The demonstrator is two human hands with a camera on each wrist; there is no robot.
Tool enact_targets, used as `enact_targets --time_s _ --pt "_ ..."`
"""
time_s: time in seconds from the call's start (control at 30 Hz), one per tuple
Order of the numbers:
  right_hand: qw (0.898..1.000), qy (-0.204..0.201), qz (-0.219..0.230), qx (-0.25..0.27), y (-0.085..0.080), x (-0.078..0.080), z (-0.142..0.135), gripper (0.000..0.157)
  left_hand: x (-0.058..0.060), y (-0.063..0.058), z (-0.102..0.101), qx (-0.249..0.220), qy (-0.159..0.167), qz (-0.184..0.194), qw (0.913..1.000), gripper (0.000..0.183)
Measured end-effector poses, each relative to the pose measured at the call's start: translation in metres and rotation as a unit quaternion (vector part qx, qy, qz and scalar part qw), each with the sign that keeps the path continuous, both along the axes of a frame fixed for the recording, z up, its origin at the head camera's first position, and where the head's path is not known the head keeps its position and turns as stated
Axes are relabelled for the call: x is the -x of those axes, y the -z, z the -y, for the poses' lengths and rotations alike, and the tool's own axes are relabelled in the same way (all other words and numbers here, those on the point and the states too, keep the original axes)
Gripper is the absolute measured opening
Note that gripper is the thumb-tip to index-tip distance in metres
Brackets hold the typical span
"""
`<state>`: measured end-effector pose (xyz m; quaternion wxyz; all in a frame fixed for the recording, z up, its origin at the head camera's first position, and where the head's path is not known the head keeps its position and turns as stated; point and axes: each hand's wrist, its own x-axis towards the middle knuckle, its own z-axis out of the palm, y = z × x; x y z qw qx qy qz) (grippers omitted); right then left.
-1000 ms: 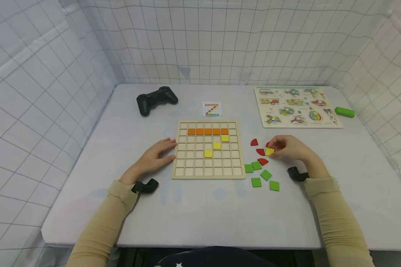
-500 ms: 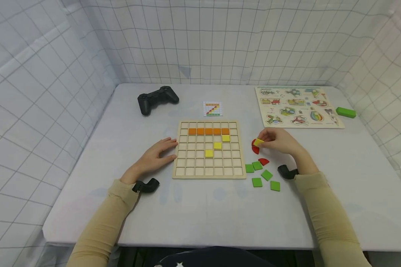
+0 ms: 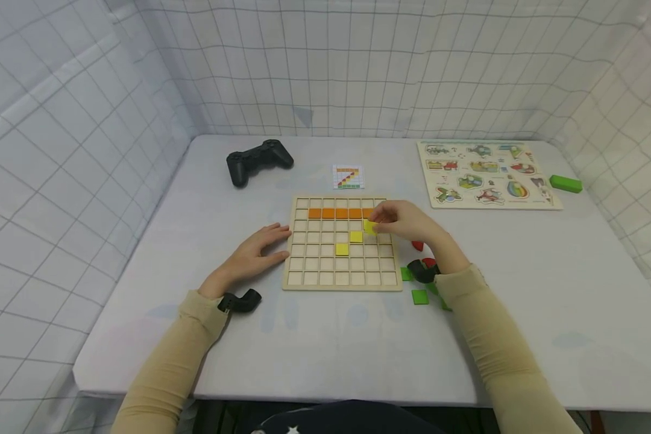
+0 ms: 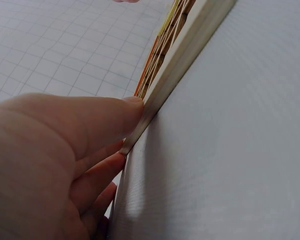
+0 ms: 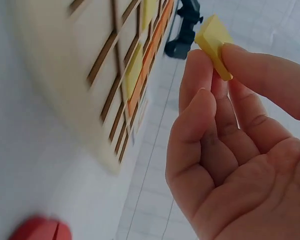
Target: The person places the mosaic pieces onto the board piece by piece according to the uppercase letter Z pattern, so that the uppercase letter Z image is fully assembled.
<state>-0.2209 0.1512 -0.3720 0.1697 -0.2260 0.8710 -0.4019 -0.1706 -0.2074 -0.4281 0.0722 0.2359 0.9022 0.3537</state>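
Observation:
A pale wooden grid board [image 3: 336, 288] lies mid-table, with a row of orange square tiles [image 3: 334, 213] near its far side. Yellow square tiles, one of them in the middle [image 3: 356, 237], form a diagonal beneath that row. My right hand [image 3: 409, 223] is over the board's far right part, pinching a yellow tile [image 5: 213, 42] between thumb and fingers. My left hand [image 3: 255, 250] rests at the board's left edge, thumb and fingertips touching its side in the left wrist view. Red quarter-circle pieces [image 3: 417, 246] lie right of the board, partly hidden by my right arm.
Several green square tiles [image 3: 420, 296] lie at the board's near right corner. Behind the board is a small pattern card [image 3: 348, 177]. A black game controller [image 3: 257, 160] sits at the back left; a picture puzzle [image 3: 469, 182] and green block [image 3: 566, 184] are back right.
My right hand has carried the yellow tile leftward from among the red pieces to over the board. It shifted some red pieces on the way. My left hand stays at the board's edge.

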Motion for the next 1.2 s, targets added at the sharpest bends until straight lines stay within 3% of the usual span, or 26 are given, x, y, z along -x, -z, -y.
enact_targets --time_s 0.47,0.73,1.2 --pt "0.998 -0.059 0.022 0.021 -0.002 -0.007 0.053 0.015 0.0 0.002 0.001 0.004 0.001 -0.001 1.0 0.054" --pt "0.995 -0.092 0.034 0.005 0.003 -0.012 0.068 0.011 0.001 0.001 0.001 0.001 0.003 0.0 1.0 0.053" --pt "0.993 -0.114 0.034 -0.022 0.012 -0.015 0.081 0.007 0.003 0.001 0.0 0.002 0.001 0.005 1.0 0.054"
